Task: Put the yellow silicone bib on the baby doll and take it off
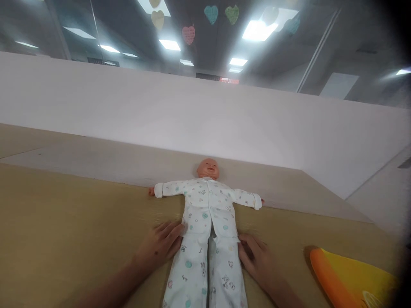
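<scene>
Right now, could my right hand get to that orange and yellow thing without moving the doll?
Probably yes. The right hand lies open against the doll at its trouser leg; the orange and yellow thing lies to its right on the same mat, with only bare mat between them.

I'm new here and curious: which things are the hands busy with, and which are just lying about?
Busy with: doll, left hand and right hand at its waist.
Lying about: orange-yellow thing, paper hearts overhead.

white partition wall (pixel 224 124), ceiling light panels (pixel 257 30), paper hearts (pixel 211 13) overhead.
</scene>
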### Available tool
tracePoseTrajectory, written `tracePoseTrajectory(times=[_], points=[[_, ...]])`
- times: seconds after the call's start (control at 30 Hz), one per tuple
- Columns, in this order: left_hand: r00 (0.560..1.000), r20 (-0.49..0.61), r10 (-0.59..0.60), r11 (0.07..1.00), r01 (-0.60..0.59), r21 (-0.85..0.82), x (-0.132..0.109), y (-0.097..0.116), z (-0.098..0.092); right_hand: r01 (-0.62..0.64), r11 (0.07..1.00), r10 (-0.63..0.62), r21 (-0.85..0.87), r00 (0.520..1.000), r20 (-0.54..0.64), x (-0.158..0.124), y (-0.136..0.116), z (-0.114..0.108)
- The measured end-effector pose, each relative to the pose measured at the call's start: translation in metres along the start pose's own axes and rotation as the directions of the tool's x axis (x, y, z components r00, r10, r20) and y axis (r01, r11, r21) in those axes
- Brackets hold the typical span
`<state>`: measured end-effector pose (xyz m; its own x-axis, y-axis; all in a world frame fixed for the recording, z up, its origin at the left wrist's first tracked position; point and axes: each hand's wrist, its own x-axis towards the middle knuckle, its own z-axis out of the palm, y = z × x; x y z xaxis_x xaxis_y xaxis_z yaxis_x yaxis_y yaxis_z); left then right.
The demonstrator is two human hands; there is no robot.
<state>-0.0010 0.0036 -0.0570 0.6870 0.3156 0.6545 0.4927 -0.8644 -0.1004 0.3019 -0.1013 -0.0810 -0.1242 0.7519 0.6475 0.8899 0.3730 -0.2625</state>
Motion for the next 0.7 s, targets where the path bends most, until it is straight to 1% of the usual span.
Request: tracePoseTrajectory(times=[0.1,0.2,0.3,0.37,0.43,0.47,0.5,0.53,0.57,0.6,0.63,0.67,0.7], points=[[1.0,-0.019,0.012,1.0,-0.012,-0.001,0.0,-0.001,-0.001,0.035,0.999,-0.035,0.004,0.999,0.005,0.002,-0.003,-0.004],[1.0,0.0,0.001,0.999,-0.001,-0.039,-0.001,-0.002,-0.003,0.064,0.997,-0.064,0.046,0.998,0.003,0.004,-0.005,-0.009],[1.0,0.027,-0.007,0.996,0.009,-0.087,-0.006,-0.001,-0.004,0.078,0.992,-0.082,0.099,0.996,0.042,0.007,-0.009,-0.015],[0.999,0.046,-0.02,0.993,0.025,-0.114,-0.009,0.0,-0.004,0.073,0.993,-0.079,0.098,0.995,0.058,0.008,-0.012,-0.02],[0.997,0.056,-0.048,0.99,0.055,-0.131,-0.01,0.0,-0.004,0.037,0.996,-0.041,0.085,0.998,0.049,0.009,-0.016,-0.028],[0.997,0.053,-0.06,0.988,0.067,-0.138,-0.01,0.0,-0.004,-0.003,0.996,-0.002,0.091,0.999,0.051,0.009,-0.016,-0.034],[0.997,0.042,-0.069,0.986,0.075,-0.147,-0.009,-0.001,-0.004,-0.07,0.992,0.064,0.104,0.996,0.064,0.007,-0.015,-0.04],[0.997,0.023,-0.075,0.984,0.077,-0.159,-0.008,-0.002,-0.004,-0.171,0.978,0.163,0.116,0.984,0.075,0.005,-0.012,-0.048],[0.997,0.007,-0.078,0.982,0.078,-0.174,-0.006,-0.003,-0.004,-0.296,0.947,0.288,0.126,0.954,0.078,0.0,-0.005,-0.058],[0.997,-0.002,-0.077,0.98,0.076,-0.186,-0.005,-0.005,-0.005,-0.433,0.891,0.428,0.136,0.901,0.07,-0.007,0.007,-0.069],[0.997,-0.001,-0.079,0.978,0.078,-0.194,-0.004,-0.007,-0.005,-0.57,0.81,0.571,0.139,0.82,0.035,-0.016,0.022,-0.082],[0.997,0.011,-0.081,0.976,0.081,-0.2,-0.003,-0.008,-0.005,-0.67,0.728,0.677,0.147,0.736,-0.002,-0.029,0.041,-0.097],[0.996,0.023,-0.083,0.975,0.086,-0.203,-0.003,-0.01,-0.005,-0.746,0.65,0.756,0.145,0.655,-0.018,-0.044,0.062,-0.113]])
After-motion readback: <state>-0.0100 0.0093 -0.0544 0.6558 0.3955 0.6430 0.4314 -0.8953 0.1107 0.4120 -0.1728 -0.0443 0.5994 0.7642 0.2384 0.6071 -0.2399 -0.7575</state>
